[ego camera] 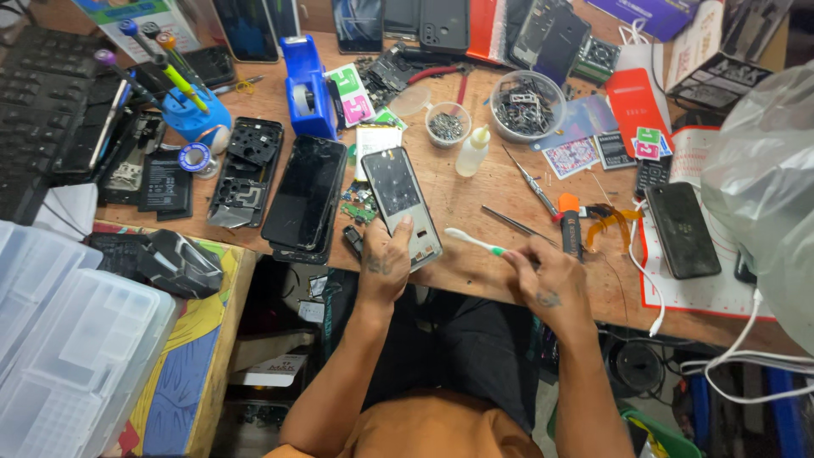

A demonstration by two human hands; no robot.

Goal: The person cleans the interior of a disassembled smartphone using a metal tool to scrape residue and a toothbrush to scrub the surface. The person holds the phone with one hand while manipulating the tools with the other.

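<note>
The left hand point(386, 259) sits just below the middle of the frame, fingers curled around the lower end of an opened phone frame point(403, 199), with the thumb laid up along its near edge. The phone frame lies tilted on the wooden counter point(475, 191), its dark inner face upward, running from the hand toward the upper left.

The right hand point(543, 276), right of centre, is closed in a pinch on the green-and-white handle of a toothbrush point(475, 242). The brush points left, its white head hanging just beside the lower right corner of the phone frame; whether the bristles touch it cannot be told.

Left of the phone frame lies a dark phone point(305, 195) face up, and further left a black back cover point(246, 170) with its cut-outs showing. Above the right hand lie a pair of tweezers point(513, 224) and a thin screwdriver point(530, 182); a small squeeze bottle point(473, 151) stands above them. Two round clear tubs of small parts point(526, 103) sit near the top centre. A blue tape dispenser point(307, 85) stands in the upper left-centre, and a blue tool holder point(193, 110) with screwdrivers stands further left. At the right, a black phone point(682, 229) rests on a white mat. Clear plastic boxes point(68, 348) fill the lower left corner.
</note>
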